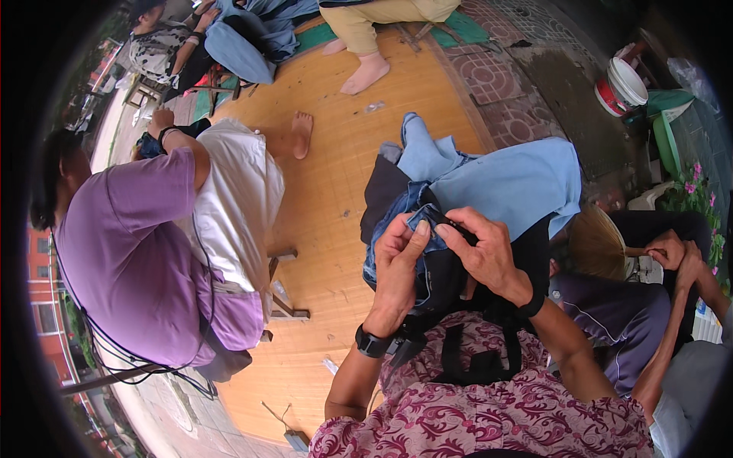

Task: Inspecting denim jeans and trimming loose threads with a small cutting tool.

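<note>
Over my lap lies a denim garment with a broad light blue part (508, 179) and a darker blue folded edge. My left hand (397, 263) pinches that edge between thumb and fingers. Close beside it, my right hand (489, 252) is closed with its thumb and fingertips at the same fold. A small dark item (460, 229) shows under the right index finger; its kind is not clear. Black cloth (382, 191) hangs around the denim. Whatever lies between the fingertips is mostly hidden.
To the left sits a person in a purple top (130, 259) with white cloth on the lap. Another person's hands (676, 256) rest at right near a straw fan (599, 240). Wooden boards (328, 229) cover the ground. A white bucket (628, 82) stands far right; others sit ahead with denim.
</note>
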{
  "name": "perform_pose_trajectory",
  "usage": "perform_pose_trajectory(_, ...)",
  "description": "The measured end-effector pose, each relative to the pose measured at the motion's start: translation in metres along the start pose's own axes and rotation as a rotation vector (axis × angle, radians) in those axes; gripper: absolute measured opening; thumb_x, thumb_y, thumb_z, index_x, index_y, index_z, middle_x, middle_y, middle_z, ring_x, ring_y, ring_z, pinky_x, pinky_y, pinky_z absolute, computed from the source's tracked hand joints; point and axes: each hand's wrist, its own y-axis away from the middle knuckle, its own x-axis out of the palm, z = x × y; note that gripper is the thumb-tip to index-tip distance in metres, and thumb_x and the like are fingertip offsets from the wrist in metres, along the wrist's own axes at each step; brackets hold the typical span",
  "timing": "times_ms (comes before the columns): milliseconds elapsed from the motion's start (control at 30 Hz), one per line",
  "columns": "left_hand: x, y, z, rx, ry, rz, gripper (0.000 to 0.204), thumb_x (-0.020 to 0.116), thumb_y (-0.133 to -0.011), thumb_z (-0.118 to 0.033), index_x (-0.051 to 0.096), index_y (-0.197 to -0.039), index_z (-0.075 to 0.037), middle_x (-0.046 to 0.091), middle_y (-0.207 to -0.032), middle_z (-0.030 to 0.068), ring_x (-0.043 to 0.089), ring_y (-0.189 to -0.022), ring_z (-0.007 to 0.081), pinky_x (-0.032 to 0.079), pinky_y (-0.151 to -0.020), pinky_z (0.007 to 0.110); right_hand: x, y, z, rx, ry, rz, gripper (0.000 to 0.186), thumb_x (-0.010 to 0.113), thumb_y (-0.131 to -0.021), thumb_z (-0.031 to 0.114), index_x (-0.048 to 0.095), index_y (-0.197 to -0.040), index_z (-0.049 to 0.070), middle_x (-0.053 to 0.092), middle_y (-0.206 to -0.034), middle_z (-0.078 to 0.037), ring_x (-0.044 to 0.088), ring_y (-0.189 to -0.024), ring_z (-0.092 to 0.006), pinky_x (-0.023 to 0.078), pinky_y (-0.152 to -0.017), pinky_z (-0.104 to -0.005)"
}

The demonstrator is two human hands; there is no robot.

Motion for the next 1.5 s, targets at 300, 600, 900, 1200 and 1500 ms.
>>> perform_pose_trajectory(300, -0.004, 0.0, 0.008, 0.035, 0.028, -0.037, 0.015, 0.061, -0.101, -0.013, 0.065, -0.113, -0.004, 0.07, -0.099, -0.0012, 0.06, -0.087, 0.003, 0.048, -0.08, 0.021, 0.005, 0.001, 0.004, 0.009, 0.02, -0.058, 0.023, 0.073, -0.088, 0.021, 0.067, -0.096, 0.0, 0.069, -0.081, -0.017, 0.068, -0.065, -0.0325, 0.051, -0.057, -0.0363)
perform_pose_trajectory(600, -0.01, 0.002, 0.018, 0.061, 0.018, -0.129, 0.02, 0.064, -0.097, -0.006, 0.065, -0.116, -0.003, 0.071, -0.102, 0.0014, 0.061, -0.091, 0.006, 0.046, -0.086, 0.022, 0.007, 0.005, 0.0, 0.003, 0.101, -0.025, 0.019, 0.073, -0.088, 0.021, 0.065, -0.094, 0.004, 0.067, -0.072, -0.015, 0.066, -0.061, -0.0335, 0.049, -0.051, -0.039)
perform_pose_trajectory(900, -0.011, 0.001, 0.018, 0.036, 0.037, -0.141, 0.018, 0.066, -0.096, -0.006, 0.066, -0.113, -0.003, 0.071, -0.099, 0.0, 0.06, -0.087, 0.0046, 0.045, -0.08, 0.021, 0.009, 0.008, -0.004, -0.024, 0.111, -0.036, 0.021, 0.072, -0.09, 0.024, 0.064, -0.097, 0.006, 0.067, -0.071, -0.013, 0.066, -0.061, -0.0325, 0.048, -0.053, -0.0411)
perform_pose_trajectory(1200, -0.01, 0.002, 0.019, 0.024, 0.024, -0.168, 0.016, 0.067, -0.096, -0.008, 0.067, -0.111, -0.004, 0.07, -0.093, -0.0027, 0.057, -0.08, 0.0021, 0.043, -0.073, 0.018, 0.009, 0.009, -0.01, -0.072, 0.121, -0.05, 0.021, 0.071, -0.091, 0.025, 0.064, -0.097, 0.006, 0.067, -0.072, -0.013, 0.066, -0.061, -0.033, 0.048, -0.053, -0.0411)
perform_pose_trajectory(1500, -0.01, 0.002, 0.018, 0.028, 0.021, -0.18, 0.016, 0.069, -0.095, -0.009, 0.067, -0.111, -0.006, 0.068, -0.089, -0.0049, 0.056, -0.078, 0.0012, 0.041, -0.072, 0.018, 0.009, 0.006, -0.01, 0.021, -0.052, -0.115, 0.018, 0.069, -0.092, 0.021, 0.066, -0.094, 0.003, 0.068, -0.08, -0.018, 0.068, -0.072, -0.036, 0.051, -0.059, -0.0386)
